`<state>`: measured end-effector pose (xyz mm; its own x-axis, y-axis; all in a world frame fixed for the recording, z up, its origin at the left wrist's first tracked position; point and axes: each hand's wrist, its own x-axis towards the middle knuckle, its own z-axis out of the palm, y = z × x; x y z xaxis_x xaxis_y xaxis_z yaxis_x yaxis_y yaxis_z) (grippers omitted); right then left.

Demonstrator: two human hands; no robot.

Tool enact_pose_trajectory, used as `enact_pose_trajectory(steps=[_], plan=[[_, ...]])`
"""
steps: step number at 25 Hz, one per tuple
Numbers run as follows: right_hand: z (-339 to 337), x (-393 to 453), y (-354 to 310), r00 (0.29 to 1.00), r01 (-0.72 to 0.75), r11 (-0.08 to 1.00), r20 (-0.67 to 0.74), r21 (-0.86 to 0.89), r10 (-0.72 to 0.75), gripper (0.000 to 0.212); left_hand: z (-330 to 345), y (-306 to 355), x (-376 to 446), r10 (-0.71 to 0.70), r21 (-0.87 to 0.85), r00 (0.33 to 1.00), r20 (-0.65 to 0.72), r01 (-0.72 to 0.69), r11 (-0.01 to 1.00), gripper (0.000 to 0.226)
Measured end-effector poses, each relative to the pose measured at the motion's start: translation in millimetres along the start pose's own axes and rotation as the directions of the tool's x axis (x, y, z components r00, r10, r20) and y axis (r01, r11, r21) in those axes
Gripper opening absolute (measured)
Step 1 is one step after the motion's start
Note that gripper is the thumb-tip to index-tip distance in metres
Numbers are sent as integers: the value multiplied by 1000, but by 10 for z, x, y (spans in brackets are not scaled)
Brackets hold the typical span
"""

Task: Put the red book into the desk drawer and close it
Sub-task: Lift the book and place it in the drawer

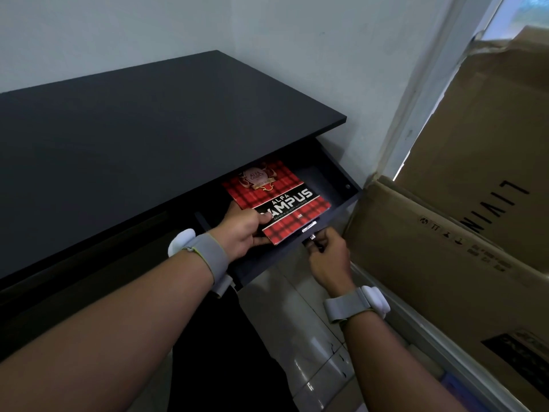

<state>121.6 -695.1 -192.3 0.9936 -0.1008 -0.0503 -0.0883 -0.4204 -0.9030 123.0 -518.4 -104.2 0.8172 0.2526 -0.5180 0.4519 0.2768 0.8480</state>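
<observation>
The red book (pixel 279 200), a red plaid notebook with a black band across its cover, lies partly inside the open desk drawer (pixel 335 179) under the black desk top. My left hand (pixel 243 230) grips the book's near-left edge, thumb on the cover. The book's near corner sticks out over the drawer's front panel. My right hand (pixel 328 257) is closed on the small metal drawer handle (pixel 310 233) at the drawer front. Both wrists wear grey bands with white sensors.
The black desk (pixel 133 138) stands against a pale wall. Large cardboard boxes (pixel 460 233) crowd close to the drawer's right side. Pale floor tiles (pixel 312 337) lie below the drawer.
</observation>
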Motion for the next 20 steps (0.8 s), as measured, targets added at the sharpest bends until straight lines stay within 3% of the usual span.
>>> enact_pose_trajectory(steps=[5,7,9,12,15,16,17,19,20], plan=[[-19,11,7,1000,18,1000,3,15,-18,24,58,-70,47,92,353,987,-131,-40,935,53],[-29,3,-6,1000,20,1000,-5,8,-20,30,88,37,-19,20,454,994,-112,33,891,70],[-22,-3,-8,1000,17,1000,-3,-3,-17,33,126,175,-143,-79,520,993,-88,114,846,67],[-41,-26,-62,1000,13,1000,-12,-8,-13,35,75,393,-309,-169,719,984,-62,161,676,46],[-57,-38,-103,1000,15,1000,-14,-5,-15,32,-15,494,-407,49,874,999,2,-26,486,44],[-54,-40,-111,1000,15,1000,-17,1,-15,29,-40,482,-416,201,901,977,73,-151,408,42],[-50,-40,-118,1000,17,1000,-21,7,-17,25,-66,449,-426,372,905,914,165,-290,312,43],[-54,-44,-159,999,21,1000,-29,13,-21,19,-116,360,-467,645,876,678,351,-482,30,71],[-58,-49,-185,999,24,1000,-23,17,-23,17,-151,323,-477,685,877,605,406,-469,-106,96]])
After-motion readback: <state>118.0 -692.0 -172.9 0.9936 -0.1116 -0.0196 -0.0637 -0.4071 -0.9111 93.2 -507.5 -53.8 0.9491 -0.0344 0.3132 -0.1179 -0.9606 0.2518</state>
